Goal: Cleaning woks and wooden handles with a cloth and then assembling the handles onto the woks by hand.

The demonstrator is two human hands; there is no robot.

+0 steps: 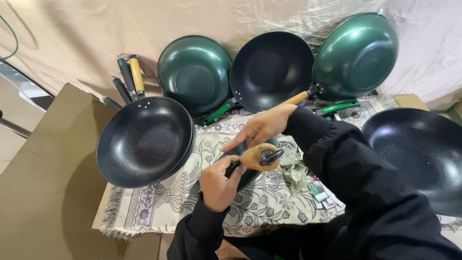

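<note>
The cloth point(159, 202), patterned and fringed, lies over cardboard point(43, 192) and carries the pans. At far right sits 1 big black pan point(423, 154), empty. At left a stack of black pans point(144, 140) is empty too, handles pointing up and left. Behind, 3 empty pans lean on the draped backdrop: a green one point(195, 72), a black one point(270, 67) and another green one point(358, 53). In the middle, a wooden handle point(255, 157) points toward the camera, long axis running away to a dark pan mostly hidden by the hands. The left hand point(219, 185) is clenched around the handle's shaft; the right hand point(262, 126) rests fingers on its top. Small packets point(320, 192) lie just right.
</note>
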